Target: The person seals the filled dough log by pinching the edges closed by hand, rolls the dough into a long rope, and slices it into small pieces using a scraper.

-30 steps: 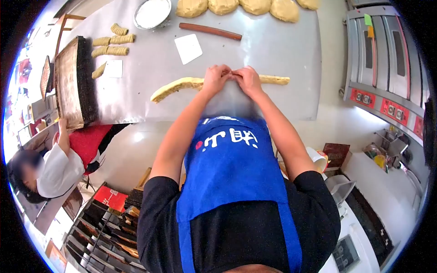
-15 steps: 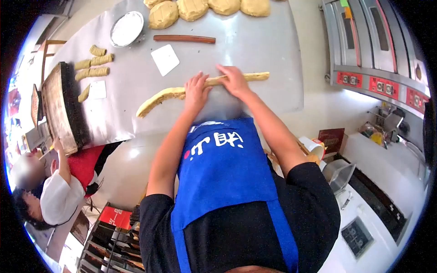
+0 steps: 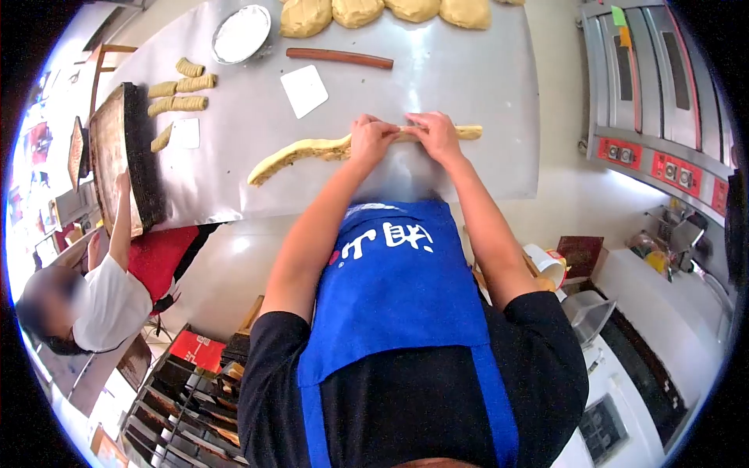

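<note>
A long rope of yellow dough (image 3: 300,151) lies across the metal table, with a darker filling showing along its side. My left hand (image 3: 373,139) is closed on its middle, fingertips pinching the dough edge. Close beside it on the right, my right hand (image 3: 437,134) also pinches the rope, thumb and fingers drawn together. The rope's right end (image 3: 470,132) sticks out past my right hand. Behind the hands lie a brown rolling stick (image 3: 339,58) and a white square scraper (image 3: 304,90).
Large dough lumps (image 3: 413,6) and a bowl of white powder (image 3: 242,34) sit at the back. Short ridged dough pieces (image 3: 178,103) lie left, near a second white square (image 3: 186,133) and a dark tray (image 3: 129,164). Another person (image 3: 109,300) reaches toward that tray. Ovens (image 3: 655,86) stand right.
The camera view has shifted. Both hands have moved right along the dough rope, and their fingers have gone from loosely spread to pinching. The other person's arm has moved at the tray.
</note>
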The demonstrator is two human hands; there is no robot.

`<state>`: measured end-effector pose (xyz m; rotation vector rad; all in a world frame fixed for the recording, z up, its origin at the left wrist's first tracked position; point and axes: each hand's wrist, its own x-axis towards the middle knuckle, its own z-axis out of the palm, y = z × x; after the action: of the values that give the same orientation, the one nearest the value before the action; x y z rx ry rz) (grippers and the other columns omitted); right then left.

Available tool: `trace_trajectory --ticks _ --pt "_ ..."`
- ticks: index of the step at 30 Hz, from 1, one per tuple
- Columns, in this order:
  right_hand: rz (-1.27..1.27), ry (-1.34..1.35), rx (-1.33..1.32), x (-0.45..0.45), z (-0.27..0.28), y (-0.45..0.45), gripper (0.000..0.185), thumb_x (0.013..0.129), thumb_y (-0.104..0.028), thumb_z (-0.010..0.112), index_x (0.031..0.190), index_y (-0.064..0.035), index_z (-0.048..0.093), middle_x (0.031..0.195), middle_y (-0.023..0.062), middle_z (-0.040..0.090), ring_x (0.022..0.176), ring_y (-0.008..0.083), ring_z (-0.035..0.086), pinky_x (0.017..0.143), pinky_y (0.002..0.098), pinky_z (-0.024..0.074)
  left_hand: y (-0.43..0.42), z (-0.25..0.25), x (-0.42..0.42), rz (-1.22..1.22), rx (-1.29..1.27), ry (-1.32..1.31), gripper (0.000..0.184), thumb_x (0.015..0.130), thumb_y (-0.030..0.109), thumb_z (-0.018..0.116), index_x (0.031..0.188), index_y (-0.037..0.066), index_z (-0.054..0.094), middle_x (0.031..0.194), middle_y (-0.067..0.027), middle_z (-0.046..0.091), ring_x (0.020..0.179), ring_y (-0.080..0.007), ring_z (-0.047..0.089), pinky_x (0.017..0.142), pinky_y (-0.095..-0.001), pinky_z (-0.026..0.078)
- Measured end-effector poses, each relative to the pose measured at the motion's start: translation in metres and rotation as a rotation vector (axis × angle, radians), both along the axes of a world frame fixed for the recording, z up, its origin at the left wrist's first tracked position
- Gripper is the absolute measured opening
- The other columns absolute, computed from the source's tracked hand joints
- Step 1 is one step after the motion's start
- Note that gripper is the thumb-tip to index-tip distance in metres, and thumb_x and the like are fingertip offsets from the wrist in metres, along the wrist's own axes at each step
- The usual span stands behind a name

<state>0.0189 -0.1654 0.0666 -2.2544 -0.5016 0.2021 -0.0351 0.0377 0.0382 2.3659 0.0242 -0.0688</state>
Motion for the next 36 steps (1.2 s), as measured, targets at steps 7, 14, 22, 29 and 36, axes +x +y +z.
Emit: trace_trajectory --ticks 7,14,22,29,36 --pt "0.105 -0.086 -0.107 -0.002 -0.023 0.012 0.021 0.093 -0.027 0.078 0.1 -0.0077 0.082 0.093 0.0112 0.078 0.095 0.0333 0.069 0.092 0.0457 0.0523 0.017 0.015 -0.032 0.1 -0.039 -0.268 0.043 0.093 0.019 0.078 0.133 0.007 0.067 0.133 -0.015 0.072 0.12 -0.04 0.064 0.109 -0.0523 0.045" --pt "0.031 -0.173 0.012 -0.021 -0.026 0.064 0.069 0.098 -0.046 0.074 0.146 0.0018 0.06 0.137 0.0254 0.067 0.122 0.0442 0.064 0.108 0.0526 0.0461 0.087 0.049 -0.102 0.623 -0.031 -0.155 0.026 0.094 0.013 0.075 0.119 0.006 0.074 0.123 -0.0145 0.075 0.12 -0.0342 0.066 0.107 -0.0455 0.048" --pt "0.485 -0.223 0.089 -0.025 -0.01 0.234 0.104 0.101 -0.062 0.061 0.167 0.0064 0.02 0.173 0.0294 0.023 0.16 0.0499 0.024 0.13 0.0555 0.0238 0.187 0.059 -0.141 0.811 -0.374 -0.068 0.018 0.1 0.02 0.076 0.109 0.005 0.079 0.099 -0.0112 0.081 0.093 -0.0192 0.076 0.086 -0.0338 0.058" --pt "0.529 -0.606 -0.104 0.117 -0.072 0.404 0.103 0.099 -0.048 0.071 0.167 0.0086 0.017 0.173 0.0303 0.022 0.161 0.0479 0.019 0.133 0.0535 0.015 0.256 0.084 -0.178 0.798 -0.435 -0.116 0.02 0.1 0.02 0.073 0.113 0.005 0.076 0.1 -0.0131 0.078 0.091 -0.0233 0.075 0.084 -0.0363 0.058" --pt "0.566 -0.45 -0.527 0.158 -0.047 0.473 0.089 0.1 -0.041 0.068 0.162 0.0097 0.029 0.171 0.029 0.028 0.161 0.043 0.023 0.133 0.0503 0.0172 0.286 0.074 -0.198 0.841 -0.448 -0.15 0.018 0.101 0.019 0.073 0.11 0.004 0.075 0.097 -0.0122 0.079 0.09 -0.0224 0.076 0.082 -0.0361 0.058"
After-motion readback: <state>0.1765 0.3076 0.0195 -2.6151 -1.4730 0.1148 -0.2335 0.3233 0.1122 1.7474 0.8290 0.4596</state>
